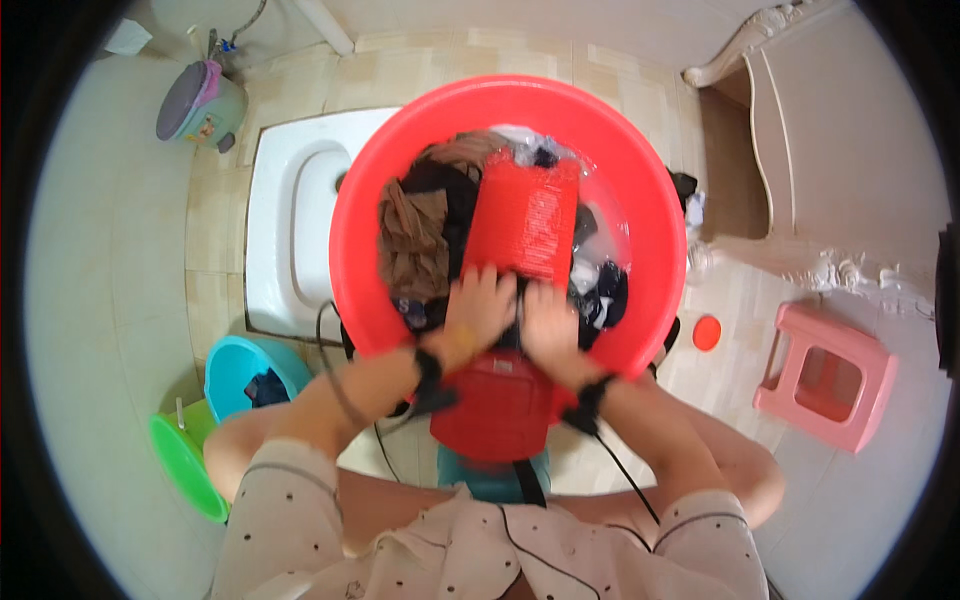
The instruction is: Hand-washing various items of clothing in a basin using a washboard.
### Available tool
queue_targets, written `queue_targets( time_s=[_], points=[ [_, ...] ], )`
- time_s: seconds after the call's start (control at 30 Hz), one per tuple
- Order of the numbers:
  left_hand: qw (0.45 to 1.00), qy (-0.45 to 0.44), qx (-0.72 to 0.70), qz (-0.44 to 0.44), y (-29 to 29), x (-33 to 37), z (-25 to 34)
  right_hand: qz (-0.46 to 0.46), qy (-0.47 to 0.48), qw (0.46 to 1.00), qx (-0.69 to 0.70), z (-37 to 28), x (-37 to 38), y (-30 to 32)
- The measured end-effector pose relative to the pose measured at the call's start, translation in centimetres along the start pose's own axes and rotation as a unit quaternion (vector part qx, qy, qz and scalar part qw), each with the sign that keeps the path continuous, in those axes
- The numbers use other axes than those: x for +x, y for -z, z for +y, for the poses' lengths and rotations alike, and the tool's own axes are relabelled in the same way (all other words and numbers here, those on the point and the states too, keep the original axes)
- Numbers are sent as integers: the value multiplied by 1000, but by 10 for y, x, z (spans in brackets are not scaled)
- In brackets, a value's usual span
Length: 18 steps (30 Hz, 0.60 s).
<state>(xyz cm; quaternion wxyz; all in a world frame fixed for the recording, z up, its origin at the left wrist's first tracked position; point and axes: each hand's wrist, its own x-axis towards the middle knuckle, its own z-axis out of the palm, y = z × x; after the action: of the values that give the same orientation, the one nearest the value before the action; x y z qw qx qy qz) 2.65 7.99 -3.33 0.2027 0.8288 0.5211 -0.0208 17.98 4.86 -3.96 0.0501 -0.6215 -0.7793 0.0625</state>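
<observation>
A large red basin (352,200) stands before me with wet clothes and soapy water in it. Leaning across its near rim is a red washboard (525,215), its lower end (490,410) toward my lap. On the board my left hand (482,308) and my right hand (548,318) lie side by side, fingers bent over a piece of dark cloth (517,310) that shows between them. Most of that cloth is hidden beneath my hands. Left of the board lie a brown garment (413,240) and black fabric; to the right float dark and white pieces (600,295).
A white squat toilet (290,290) is set in the floor to the left, near a lidded bin (205,105). Blue (225,375) and green (185,465) basins stand at the lower left. On the right are a pink stool (870,375) and a small red disc (707,333). Cables hang from my wrists.
</observation>
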Motion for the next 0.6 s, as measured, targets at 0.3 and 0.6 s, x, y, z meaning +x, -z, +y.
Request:
queue_targets(
  time_s=[0.3, 0.6],
  points=[
    [952, 22, -266, 154, 27, 44, -39, -125, -397, 909, 34, 132, 52, 32],
    [951, 168, -231, -118, -40, -38, 5, -115, -173, 978, -26, 139, 6, -77]
  ],
)
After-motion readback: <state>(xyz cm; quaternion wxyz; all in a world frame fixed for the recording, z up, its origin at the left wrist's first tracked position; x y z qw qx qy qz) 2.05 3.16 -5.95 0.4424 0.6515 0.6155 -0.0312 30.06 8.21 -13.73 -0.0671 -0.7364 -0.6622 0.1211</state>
